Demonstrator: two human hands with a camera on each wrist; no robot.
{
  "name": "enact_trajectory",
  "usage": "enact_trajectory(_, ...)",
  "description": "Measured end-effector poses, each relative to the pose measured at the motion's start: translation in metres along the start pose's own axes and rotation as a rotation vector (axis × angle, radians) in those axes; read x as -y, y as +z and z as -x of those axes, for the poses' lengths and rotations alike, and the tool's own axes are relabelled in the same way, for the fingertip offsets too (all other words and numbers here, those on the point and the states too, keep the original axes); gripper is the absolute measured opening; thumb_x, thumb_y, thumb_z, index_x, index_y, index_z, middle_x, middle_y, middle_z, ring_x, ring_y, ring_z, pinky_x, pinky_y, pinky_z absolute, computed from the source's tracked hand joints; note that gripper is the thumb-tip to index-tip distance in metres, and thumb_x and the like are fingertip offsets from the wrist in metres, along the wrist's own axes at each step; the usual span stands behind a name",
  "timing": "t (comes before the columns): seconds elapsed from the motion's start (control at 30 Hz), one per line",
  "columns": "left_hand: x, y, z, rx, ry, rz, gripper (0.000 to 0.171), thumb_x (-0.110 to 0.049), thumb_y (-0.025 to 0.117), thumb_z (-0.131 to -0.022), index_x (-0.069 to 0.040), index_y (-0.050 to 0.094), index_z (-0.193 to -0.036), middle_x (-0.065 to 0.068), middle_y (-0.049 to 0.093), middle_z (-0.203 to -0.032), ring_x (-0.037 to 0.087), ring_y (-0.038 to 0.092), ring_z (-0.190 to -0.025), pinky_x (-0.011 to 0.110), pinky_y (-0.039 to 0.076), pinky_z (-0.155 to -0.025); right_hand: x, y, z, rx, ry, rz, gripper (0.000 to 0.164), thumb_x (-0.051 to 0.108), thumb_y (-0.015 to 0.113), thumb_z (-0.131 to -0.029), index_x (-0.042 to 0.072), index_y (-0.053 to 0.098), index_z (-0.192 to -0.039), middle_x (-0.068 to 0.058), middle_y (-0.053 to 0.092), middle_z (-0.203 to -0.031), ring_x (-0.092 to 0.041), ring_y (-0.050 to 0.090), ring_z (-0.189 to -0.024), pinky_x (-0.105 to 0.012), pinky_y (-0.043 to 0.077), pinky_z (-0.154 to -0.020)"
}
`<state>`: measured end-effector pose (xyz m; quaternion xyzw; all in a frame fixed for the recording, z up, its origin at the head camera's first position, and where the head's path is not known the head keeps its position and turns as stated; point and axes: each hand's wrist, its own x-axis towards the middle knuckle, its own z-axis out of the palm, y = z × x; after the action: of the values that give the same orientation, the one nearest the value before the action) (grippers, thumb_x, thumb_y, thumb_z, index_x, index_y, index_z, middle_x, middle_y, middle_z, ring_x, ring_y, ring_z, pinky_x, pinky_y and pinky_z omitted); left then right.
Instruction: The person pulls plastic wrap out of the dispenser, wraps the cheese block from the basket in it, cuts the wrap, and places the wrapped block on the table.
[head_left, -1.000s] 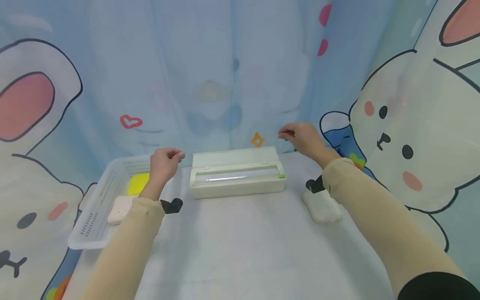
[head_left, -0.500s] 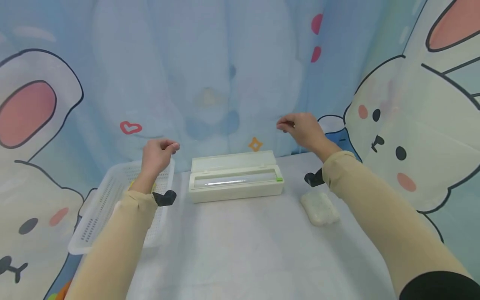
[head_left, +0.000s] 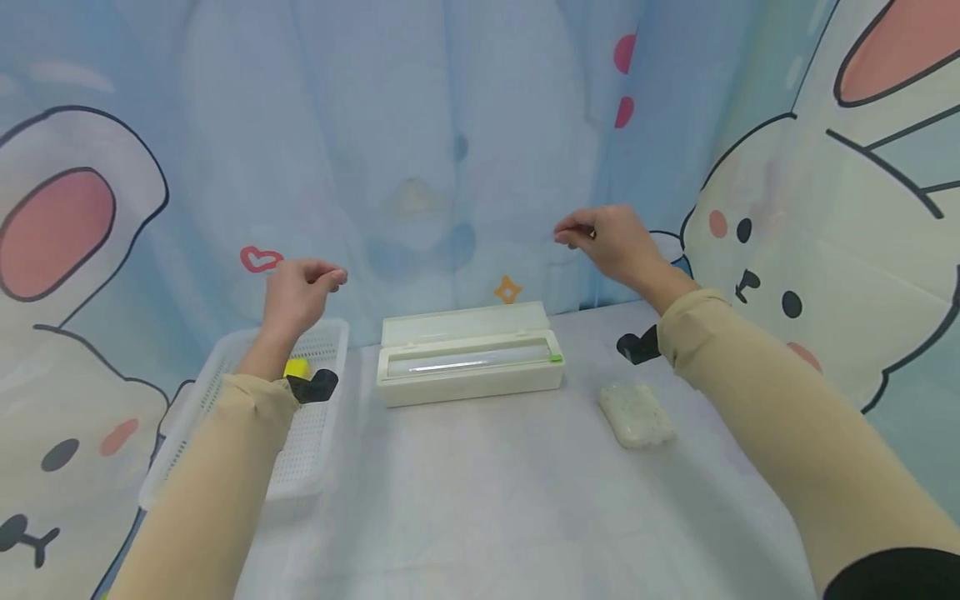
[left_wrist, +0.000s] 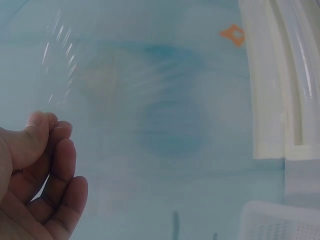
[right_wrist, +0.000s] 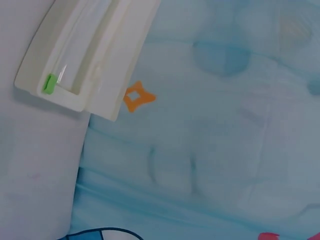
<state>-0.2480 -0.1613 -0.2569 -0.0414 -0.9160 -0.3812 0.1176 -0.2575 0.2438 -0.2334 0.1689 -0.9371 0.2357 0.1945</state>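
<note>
Above the basket, my left hand [head_left: 294, 293] pinches the edge of a sheet of clear cling film between thumb and fingertips. In the left wrist view, the film [left_wrist: 70, 62] shows as creases and glints above the fingertips. My right hand [head_left: 611, 242] is raised at the same pinch, right of the dispenser; the film between the hands is almost invisible in the head view. Below them stands a cream cling film dispenser [head_left: 472, 387], its lid [head_left: 465, 324] tipped back, a clear roll [head_left: 468, 360] inside and a green slider [head_left: 556, 358] at its right end.
A white perforated basket [head_left: 303, 475] stands at left, with a yellow item [head_left: 297, 367] partly hidden behind my left wrist. On the right of the white-covered table [head_left: 480, 517] lies a pale, film-wrapped block [head_left: 636, 415]. A printed curtain [head_left: 375, 125] hangs close behind.
Both hands have risen, and the left has also moved left, widening the space between them. The dispenser and pale block stay put; the head view has shifted slightly.
</note>
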Motion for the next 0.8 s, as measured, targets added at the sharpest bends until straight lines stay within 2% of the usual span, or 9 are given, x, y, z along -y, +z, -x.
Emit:
enact_trajectory(0.3,-0.009,-0.017,0.006,-0.009,0.050,-0.010,0.034,-0.027,0.058,-0.105,-0.003,0.071,-0.125,0.022,0.072,-0.119,0.035,0.066,-0.111,0.044,0.054,-0.090,0.010,-0.015,0.006,-0.080,-0.073,0.018,0.018,0.013,0.065,-0.100,0.001,0.077,-0.108,-0.019,0.077,-0.097,-0.030,0.072,-0.088,-0.044,0.058,-0.079)
enact_trajectory(0.37,-0.012,-0.019,0.007,-0.013,0.058,-0.015,0.034,-0.027,0.058,-0.105,-0.004,0.071,-0.125,0.021,0.072,-0.119,0.034,0.067,-0.110,0.043,0.055,-0.089,0.011,-0.018,0.007,-0.094,-0.087,0.022,0.018,0.012,0.066,-0.100,0.001,0.077,-0.108,-0.018,0.077,-0.096,-0.030,0.072,-0.088,-0.039,0.059,-0.078)
enact_trajectory(0.43,-0.014,-0.022,0.008,-0.018,0.070,-0.016,0.034,-0.028,0.057,-0.106,-0.003,0.072,-0.125,0.021,0.072,-0.120,0.034,0.067,-0.111,0.043,0.055,-0.088,0.013,-0.021,0.008,-0.108,-0.101,0.018,0.017,0.011,0.066,-0.099,0.000,0.077,-0.107,-0.018,0.077,-0.096,-0.029,0.073,-0.087,-0.025,0.058,-0.077)
enact_trajectory(0.5,-0.017,-0.024,0.010,-0.024,0.079,-0.007,0.034,-0.028,0.057,-0.106,-0.003,0.072,-0.124,0.021,0.072,-0.120,0.034,0.067,-0.112,0.045,0.055,-0.090,0.014,-0.024,0.009,-0.123,-0.118,0.010,0.016,0.010,0.068,-0.098,0.000,0.077,-0.107,-0.018,0.078,-0.096,-0.029,0.074,-0.087,-0.010,0.051,-0.075)
enact_trajectory(0.57,-0.019,-0.027,0.012,-0.034,0.085,0.000,0.033,-0.028,0.058,-0.105,-0.004,0.072,-0.123,0.022,0.072,-0.120,0.034,0.067,-0.113,0.047,0.054,-0.093,0.016,-0.027,0.011,-0.134,-0.125,-0.008,0.015,0.009,0.068,-0.097,0.000,0.077,-0.106,-0.018,0.078,-0.097,-0.029,0.074,-0.087,0.000,0.043,-0.072)
enact_trajectory(0.6,-0.020,-0.028,0.013,-0.040,0.090,0.002,0.033,-0.028,0.058,-0.105,-0.004,0.072,-0.123,0.021,0.072,-0.120,0.034,0.067,-0.113,0.048,0.053,-0.095,0.017,-0.029,0.012,-0.140,-0.129,-0.017,0.015,0.008,0.069,-0.097,0.000,0.077,-0.106,-0.018,0.078,-0.097,-0.030,0.075,-0.087,0.003,0.039,-0.071)
enact_trajectory(0.8,-0.027,-0.037,0.024,-0.069,0.117,0.013,0.031,-0.028,0.059,-0.104,-0.006,0.074,-0.121,0.020,0.074,-0.118,0.031,0.069,-0.109,0.035,0.050,-0.082,0.023,-0.038,0.023,-0.206,-0.164,-0.032,0.014,0.009,0.071,-0.095,0.001,0.078,-0.104,-0.018,0.078,-0.096,-0.030,0.074,-0.085,0.003,0.040,-0.071)
